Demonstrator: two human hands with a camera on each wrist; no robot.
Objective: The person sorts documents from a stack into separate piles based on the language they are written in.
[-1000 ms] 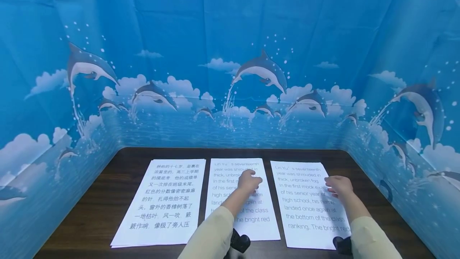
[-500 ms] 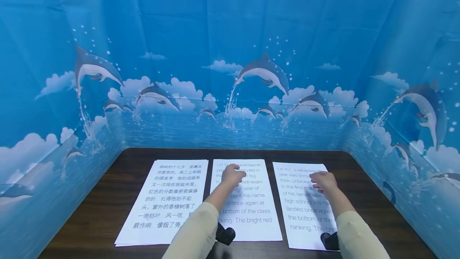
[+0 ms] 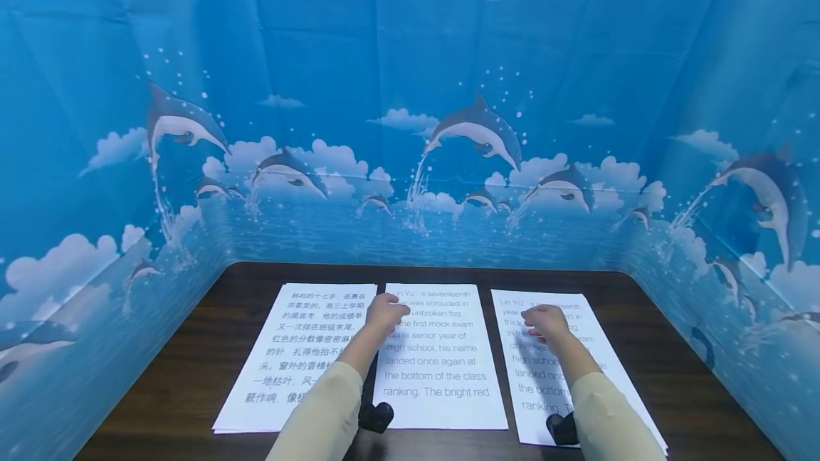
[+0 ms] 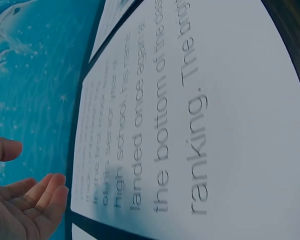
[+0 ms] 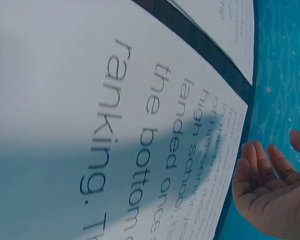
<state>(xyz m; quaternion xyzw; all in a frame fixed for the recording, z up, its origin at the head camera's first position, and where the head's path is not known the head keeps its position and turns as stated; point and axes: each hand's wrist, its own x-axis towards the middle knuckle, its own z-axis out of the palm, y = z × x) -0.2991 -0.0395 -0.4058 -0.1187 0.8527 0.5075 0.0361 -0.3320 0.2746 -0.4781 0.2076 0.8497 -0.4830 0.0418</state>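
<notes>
My left hand (image 3: 386, 314) hovers over the upper left corner of the middle paper sheet (image 3: 442, 411), near the gap beside the left stack of paper (image 3: 250, 411). Its fingers are loosely bent and hold nothing; the left wrist view shows the thumb apart from the fingers (image 4: 52, 192). Above the upper part of the right sheet (image 3: 624, 404) is my right hand (image 3: 547, 322), casting a shadow on the print. In the right wrist view its fingers (image 5: 260, 167) are relaxed, with nothing between them and the thumb. English text covers the middle and right sheets, Chinese text the left one.
The papers lie side by side on a dark wooden table (image 3: 166, 368), with narrow gaps between them. A blue curtain (image 3: 423, 34) printed with dolphins and clouds surrounds the table at the back and sides. Black wrist devices (image 3: 376, 417) hang under both forearms.
Both hands have moved left: the left from mid-sheet to the middle sheet's left edge, the right from its sheet's right edge inward. The head view has shifted slightly. The papers lie as before.
</notes>
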